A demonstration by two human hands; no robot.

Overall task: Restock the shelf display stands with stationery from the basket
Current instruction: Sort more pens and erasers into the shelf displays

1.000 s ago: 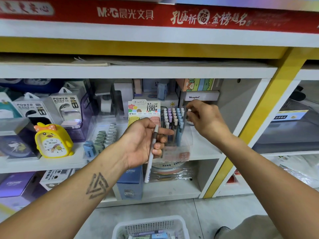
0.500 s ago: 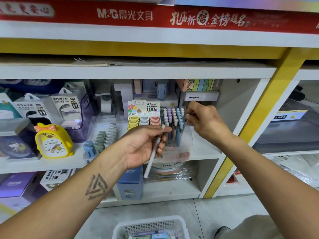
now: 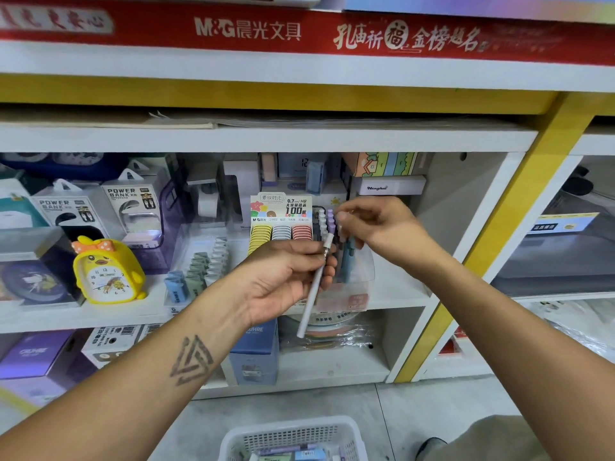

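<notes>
Setting: white shop shelving under a red brand banner, with the clear pen stand on the middle shelf.
Left hand: your left hand grasps one white pen between thumb and curled fingers, tip slanting down and cap up, probably so it can pass straight across.
Right hand: your right hand has its fingers curled at the tops of the pens standing in the stand; whether it pinches one or only parts them, you cannot tell.
Stock: the basket sits on the floor below you, so refills stay within reach.
Counts: one pen in hand; two power bank boxes at left; one yellow duck clock; three colour rows of lead cases. The standing pens are too crowded to count.
Judgement: a free slot looks needed first.
</notes>
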